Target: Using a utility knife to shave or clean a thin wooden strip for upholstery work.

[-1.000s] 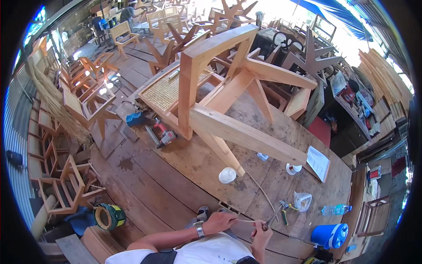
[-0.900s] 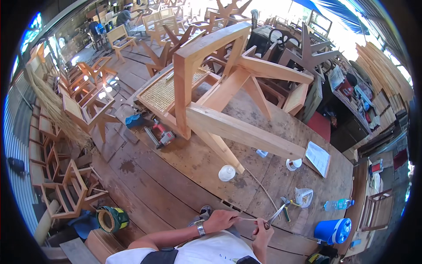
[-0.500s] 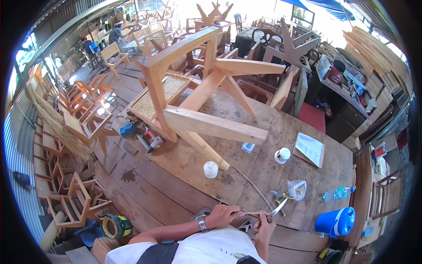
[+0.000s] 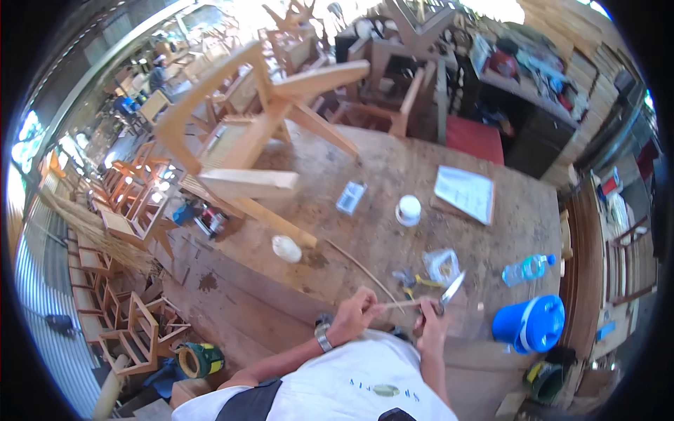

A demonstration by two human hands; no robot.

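Left hand (image 4: 354, 317) fingers pinch a thin pale cane strip (image 4: 365, 272) near its end; right hand (image 4: 430, 324) grips metal scissors (image 4: 449, 293) closing on it; trimming looks underway, the upturned wooden chair (image 4: 260, 133) waits beyond on the workbench (image 4: 519, 224)

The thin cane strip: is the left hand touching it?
Touching. The head view shows the left hand pinched around the near end of the cane strip, which runs from its fingers across the workbench.
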